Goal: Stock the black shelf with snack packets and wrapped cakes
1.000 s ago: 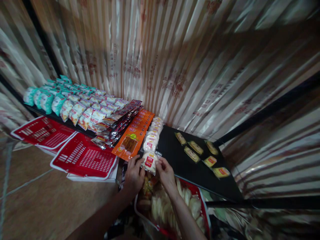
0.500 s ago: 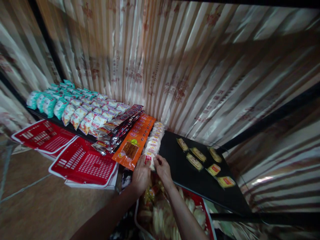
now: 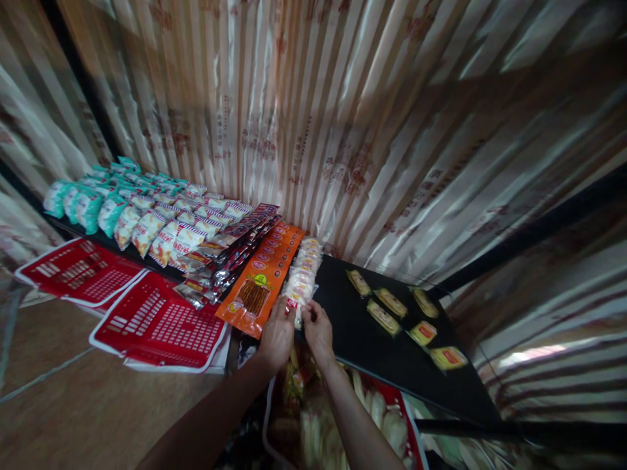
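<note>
Striped curtains (image 3: pixel 294 104) hang behind a black shelf (image 3: pixel 345 313), where I see a flat orange snack bag (image 3: pixel 262 277) lying left of a row of white clear-wrapped packets (image 3: pixel 304 269) whose long axis runs back toward the curtains. Left hand (image 3: pixel 277 339) and right hand (image 3: pixel 318 331), equally near, pinch opposite sides of the nearest packet (image 3: pixel 298 317) between them, fingers curled nearly closed.

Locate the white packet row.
Head view, below centre: the white packet row runs along the black shelf, right of the orange snack packet, its near end between left hand and right hand.
</note>
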`<state>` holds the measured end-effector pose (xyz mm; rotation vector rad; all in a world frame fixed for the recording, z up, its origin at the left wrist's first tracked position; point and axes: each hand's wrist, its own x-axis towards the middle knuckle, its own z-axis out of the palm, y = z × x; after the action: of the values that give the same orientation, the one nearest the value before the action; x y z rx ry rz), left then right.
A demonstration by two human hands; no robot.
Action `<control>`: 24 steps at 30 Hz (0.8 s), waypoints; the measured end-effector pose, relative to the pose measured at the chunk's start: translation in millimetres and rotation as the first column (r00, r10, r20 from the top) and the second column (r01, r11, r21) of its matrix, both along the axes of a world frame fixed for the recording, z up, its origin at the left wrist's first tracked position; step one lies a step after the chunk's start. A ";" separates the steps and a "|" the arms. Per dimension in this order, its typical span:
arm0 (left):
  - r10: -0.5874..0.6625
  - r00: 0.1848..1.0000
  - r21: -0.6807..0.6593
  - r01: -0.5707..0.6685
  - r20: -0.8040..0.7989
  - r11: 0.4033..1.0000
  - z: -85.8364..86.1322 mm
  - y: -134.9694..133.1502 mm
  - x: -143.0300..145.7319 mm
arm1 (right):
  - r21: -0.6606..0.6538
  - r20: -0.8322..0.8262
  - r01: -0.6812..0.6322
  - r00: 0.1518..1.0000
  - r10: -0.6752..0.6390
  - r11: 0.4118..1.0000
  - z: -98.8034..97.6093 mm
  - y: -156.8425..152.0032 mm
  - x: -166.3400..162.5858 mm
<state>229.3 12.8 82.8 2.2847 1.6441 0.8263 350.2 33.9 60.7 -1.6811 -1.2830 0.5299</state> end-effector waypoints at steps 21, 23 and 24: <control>-0.275 0.960 0.033 0.273 0.048 0.961 4.1 -51.0 -0.9 | 0.091 -0.013 -0.031 0.999 0.032 0.995 -1.2 -114.2 25.5; -0.312 0.948 -0.090 0.317 0.064 0.944 -3.4 -71.9 9.0 | 0.060 -0.004 0.009 1.000 -0.009 0.998 -7.8 -131.6 35.9; -0.338 0.939 -0.171 0.343 0.056 0.924 -9.0 -82.4 14.5 | 0.040 0.005 0.021 1.000 -0.022 0.999 -11.1 -139.6 40.3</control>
<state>243.8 -69.6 73.8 2.3248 1.2011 0.5973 390.4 -105.6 49.7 -1.6619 -1.2698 0.4842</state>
